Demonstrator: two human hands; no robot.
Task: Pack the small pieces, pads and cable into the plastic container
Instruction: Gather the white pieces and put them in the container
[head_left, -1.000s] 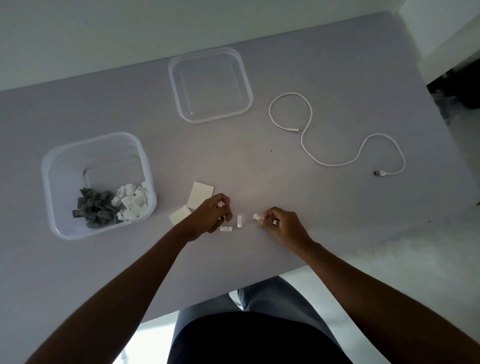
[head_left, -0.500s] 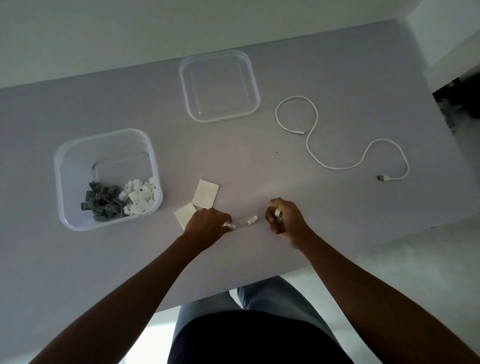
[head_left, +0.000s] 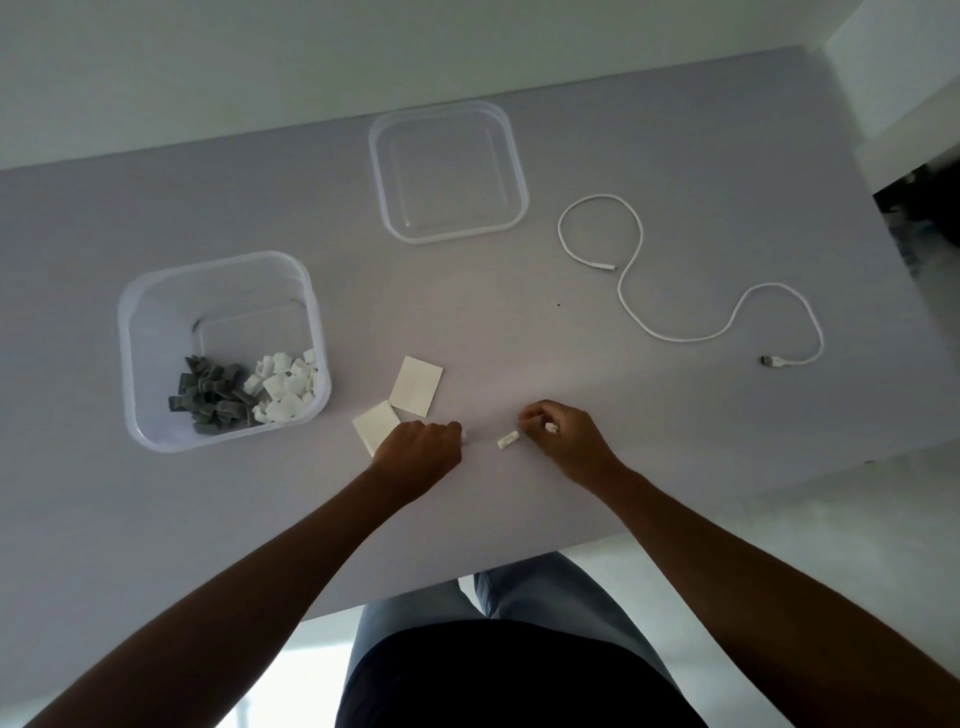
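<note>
Grey table (head_left: 675, 130): left hand (head_left: 415, 454) now fisted, right hand (head_left: 563, 439) still pinching white piece (head_left: 550, 427).

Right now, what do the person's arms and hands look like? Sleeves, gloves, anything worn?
Both forearms are bare right up to the edge of the picture: no sleeves in view. The left hand and right hand wear no gloves, and no watch, ring or band shows on either wrist or on the fingers. No cables or markings on the arms.
</note>
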